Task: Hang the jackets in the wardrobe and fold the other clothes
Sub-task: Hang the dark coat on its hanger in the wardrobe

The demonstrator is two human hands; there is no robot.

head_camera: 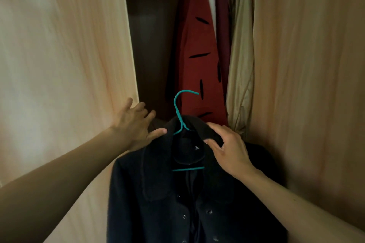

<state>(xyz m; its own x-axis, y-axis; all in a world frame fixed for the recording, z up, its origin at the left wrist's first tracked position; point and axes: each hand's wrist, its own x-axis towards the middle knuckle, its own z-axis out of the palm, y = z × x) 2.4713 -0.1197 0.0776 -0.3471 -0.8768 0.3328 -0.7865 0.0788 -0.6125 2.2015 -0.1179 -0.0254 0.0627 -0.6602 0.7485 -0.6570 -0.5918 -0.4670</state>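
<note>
**A:** What's nearest?

**B:** A dark jacket (158,193), its buttoned front facing the camera. It hangs on a teal hanger (180,112) and is held up before the open wardrobe (69,45), between the two pale doors.

**A:** Who holds it?

**B:** The right hand (227,150) pinches the collar, with the thumb under the fold and the fingers curled over the top.

**A:** And the other?

**B:** The left hand (134,124) is at the opposite shoulder. Its fingers are straight and spread wide, and only the thumb touches the cloth.

**A:** The hanger itself?

**B:** Its bar crosses the neck opening just below an XL label (196,147). The hook stands free in the air above the collar.

**A:** Deeper in?

**B:** A red coat (197,55) with black slits hangs right behind the hook. There's a maroon garment (223,16) beside it, then a beige one (241,65) against the right door. The left of the interior is dark.
</note>
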